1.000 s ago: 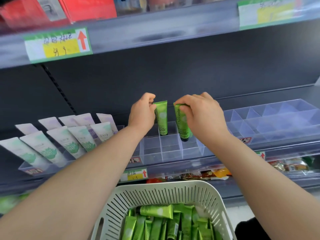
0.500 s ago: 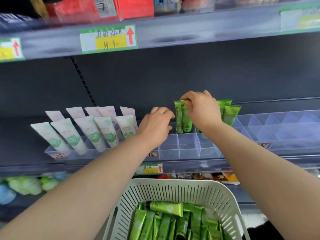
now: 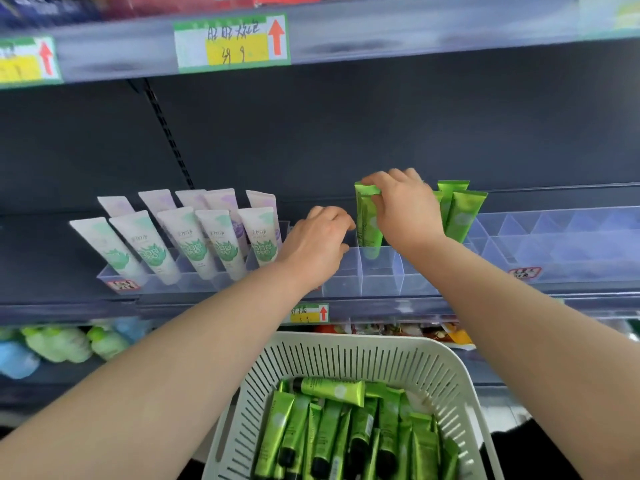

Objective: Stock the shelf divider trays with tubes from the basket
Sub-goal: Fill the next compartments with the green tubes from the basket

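Crimped glossy green tube [image 3: 367, 221] in right hand [image 3: 405, 211]

A shelf [image 3: 346, 303] crosses the middle of the frame, carrying a row of divider trays [image 3: 363, 275]. In the trays at centre left stand pale tubes [image 3: 194, 240] in two rows, leaning back. Right of them, the left hand [image 3: 315, 244] rests over the tray edge, and just right again the right hand [image 3: 405, 213] pinches the top of a tube [image 3: 369, 223] standing in a back compartment. Two more tubes [image 3: 457, 213] stand behind that hand on its right. At lower centre sits a basket [image 3: 346, 355] with tubes lying inside. Another shelf [image 3: 381, 32] runs along the top.
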Motion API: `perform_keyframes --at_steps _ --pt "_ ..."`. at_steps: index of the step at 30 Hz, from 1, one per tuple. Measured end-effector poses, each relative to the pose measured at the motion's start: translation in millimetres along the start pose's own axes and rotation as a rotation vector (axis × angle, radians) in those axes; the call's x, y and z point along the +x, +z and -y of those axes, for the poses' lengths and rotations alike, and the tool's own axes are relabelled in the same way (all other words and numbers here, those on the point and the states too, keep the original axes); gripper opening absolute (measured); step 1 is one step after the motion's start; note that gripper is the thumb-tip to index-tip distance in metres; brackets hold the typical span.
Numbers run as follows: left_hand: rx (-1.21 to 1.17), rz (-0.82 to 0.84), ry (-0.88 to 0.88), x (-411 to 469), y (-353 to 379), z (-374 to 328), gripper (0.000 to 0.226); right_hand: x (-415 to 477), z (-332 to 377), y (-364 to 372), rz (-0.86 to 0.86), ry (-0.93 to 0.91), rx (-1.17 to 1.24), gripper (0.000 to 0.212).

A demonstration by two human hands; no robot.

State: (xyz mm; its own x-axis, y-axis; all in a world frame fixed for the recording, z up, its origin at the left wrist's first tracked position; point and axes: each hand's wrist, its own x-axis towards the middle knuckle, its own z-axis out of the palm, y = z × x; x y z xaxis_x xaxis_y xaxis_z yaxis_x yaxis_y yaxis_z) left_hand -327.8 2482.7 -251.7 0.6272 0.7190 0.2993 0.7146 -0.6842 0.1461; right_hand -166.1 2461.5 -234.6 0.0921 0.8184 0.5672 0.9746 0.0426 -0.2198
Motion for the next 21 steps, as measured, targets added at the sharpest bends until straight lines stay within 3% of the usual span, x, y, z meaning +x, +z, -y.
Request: perform_keyframes --at_steps 6,11,21 --pt "-0.005 -0.050 0.055 -39 7 -1 0.029 -50 12 -5 -0.072 -0.053 0.046 0.029" --pt "-0.010 -0.032 0.055 -91 32 3 0.031 -122 23 18 -0.022 -0.013 0.191 0.027" --pt "-0.102 0.185 -0.159 -176 120 19 0.040 -226 17 88 0.532 0.059 0.074 0.036"
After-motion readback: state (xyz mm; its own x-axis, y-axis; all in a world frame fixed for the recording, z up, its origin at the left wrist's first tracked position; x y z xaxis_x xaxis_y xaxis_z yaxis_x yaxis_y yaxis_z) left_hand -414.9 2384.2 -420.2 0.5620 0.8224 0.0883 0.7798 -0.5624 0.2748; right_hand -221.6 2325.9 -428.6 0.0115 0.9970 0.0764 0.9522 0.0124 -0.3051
